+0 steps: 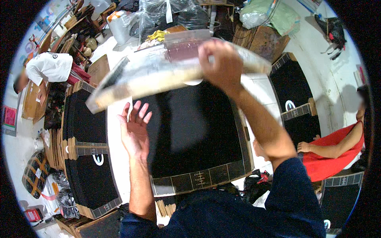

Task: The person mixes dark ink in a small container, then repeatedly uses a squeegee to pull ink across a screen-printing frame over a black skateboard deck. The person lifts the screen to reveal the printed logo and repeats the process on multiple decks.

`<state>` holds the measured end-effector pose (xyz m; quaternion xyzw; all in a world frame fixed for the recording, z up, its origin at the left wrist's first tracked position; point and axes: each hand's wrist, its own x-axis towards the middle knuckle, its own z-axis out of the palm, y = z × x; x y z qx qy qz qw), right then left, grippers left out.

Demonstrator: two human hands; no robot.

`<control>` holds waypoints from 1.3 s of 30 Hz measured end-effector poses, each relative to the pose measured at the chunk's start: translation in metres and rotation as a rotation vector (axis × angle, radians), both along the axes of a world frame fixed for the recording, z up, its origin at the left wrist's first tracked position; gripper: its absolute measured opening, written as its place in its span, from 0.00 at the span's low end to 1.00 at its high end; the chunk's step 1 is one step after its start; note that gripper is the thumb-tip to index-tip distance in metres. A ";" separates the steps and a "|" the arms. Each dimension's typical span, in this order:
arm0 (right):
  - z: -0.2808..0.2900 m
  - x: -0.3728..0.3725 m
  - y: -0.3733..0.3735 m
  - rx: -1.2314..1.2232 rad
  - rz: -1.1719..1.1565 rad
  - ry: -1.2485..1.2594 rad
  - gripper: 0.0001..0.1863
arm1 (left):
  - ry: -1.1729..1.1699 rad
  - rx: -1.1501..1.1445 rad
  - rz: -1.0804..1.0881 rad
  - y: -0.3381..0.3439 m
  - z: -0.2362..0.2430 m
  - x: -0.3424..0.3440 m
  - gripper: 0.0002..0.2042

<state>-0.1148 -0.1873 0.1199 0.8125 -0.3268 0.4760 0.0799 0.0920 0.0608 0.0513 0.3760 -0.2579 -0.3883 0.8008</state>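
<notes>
A wide wooden-edged frame (pixel 154 85), apparently a screen-printing frame, is tilted up before me and blurred by motion. My right hand (pixel 222 65) is closed at its near edge. My left hand (pixel 137 129) is open below that edge, palm up and fingers apart, apparently holding nothing. A thin white strip (pixel 130 108) hangs beside its fingertips. Beneath lies black fabric (pixel 194 131) on a board with a marked grey border (pixel 198 179). A bit of white shows on the fabric just under the frame. A dark maroon patch (pixel 180 51) shows on the frame's face.
More black-covered boards with white oval marks stand at left (pixel 85 170) and right (pixel 291 85). A person in a white shirt (pixel 55 67) is at far left, another in red (pixel 329 152) at right. Wrapped black bundles (pixel 174 18) and a green plastic bag (pixel 272 16) lie behind.
</notes>
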 end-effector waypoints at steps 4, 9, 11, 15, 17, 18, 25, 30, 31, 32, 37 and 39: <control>-0.110 -0.035 0.077 0.351 0.089 -0.039 0.14 | 0.349 0.453 0.202 -0.003 -0.043 -0.024 0.31; -0.183 -0.039 0.042 0.585 0.069 0.150 0.29 | 0.341 0.893 0.109 0.025 -0.139 -0.027 0.34; -0.189 -0.023 -0.018 0.524 0.031 0.188 0.33 | 0.123 1.093 0.001 0.034 -0.153 -0.026 0.37; -0.192 0.028 -0.144 0.363 0.061 0.259 0.40 | -1.393 1.193 0.298 0.041 -0.164 -0.039 0.24; -0.200 0.056 -0.188 0.237 0.074 0.311 0.40 | -1.643 0.957 0.270 0.036 -0.173 -0.041 0.32; -0.203 0.069 -0.205 0.141 0.066 0.338 0.40 | -1.684 1.023 0.130 0.034 -0.178 -0.040 0.35; -0.197 0.094 -0.229 0.523 0.104 0.730 0.26 | -1.710 0.952 0.194 0.035 -0.203 -0.028 0.35; -0.186 0.075 -0.204 0.310 0.117 0.500 0.22 | -1.693 0.928 0.171 0.040 -0.208 -0.027 0.34; -0.186 0.073 -0.200 0.323 0.106 0.483 0.21 | -1.696 0.893 0.196 0.041 -0.208 -0.027 0.34; -0.187 0.073 -0.199 0.310 0.109 0.445 0.19 | -1.713 0.901 0.181 0.041 -0.208 -0.026 0.34; -0.201 0.086 -0.202 0.244 0.041 0.463 0.15 | -1.719 0.895 0.182 0.041 -0.208 -0.026 0.33; -0.211 0.092 -0.205 0.234 0.030 0.473 0.15 | -1.725 0.901 0.179 0.041 -0.207 -0.027 0.32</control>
